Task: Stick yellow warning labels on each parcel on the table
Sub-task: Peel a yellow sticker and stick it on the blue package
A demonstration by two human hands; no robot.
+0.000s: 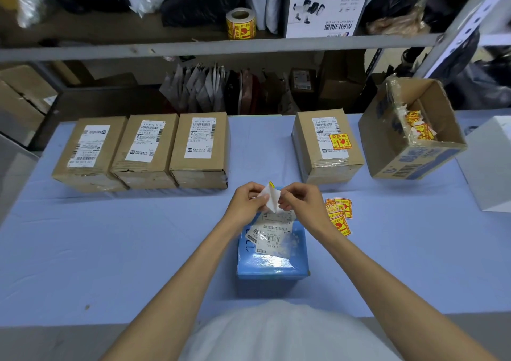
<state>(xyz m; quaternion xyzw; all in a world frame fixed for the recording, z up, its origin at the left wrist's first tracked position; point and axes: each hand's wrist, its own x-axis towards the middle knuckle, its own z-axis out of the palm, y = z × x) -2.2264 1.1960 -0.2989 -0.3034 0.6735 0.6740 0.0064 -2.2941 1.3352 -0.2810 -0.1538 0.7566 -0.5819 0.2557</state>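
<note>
Both hands pinch one yellow warning label (270, 197) above a blue parcel (272, 261); its white backing faces me and a yellow corner shows at the top. My left hand (247, 201) holds its left edge, my right hand (301, 201) the right edge. A small pile of loose yellow labels (339, 215) lies right of the blue parcel. Three brown parcels (143, 150) stand side by side at the back left with only white shipping labels. A fourth brown parcel (326, 145) at the back right carries a yellow label (340, 141).
An open cardboard box (409, 131) with peeled backings and yellow scraps sits tilted at the far right, beside a white box (489, 164). A roll of yellow labels (241, 23) stands on the shelf behind the light blue table (110, 236).
</note>
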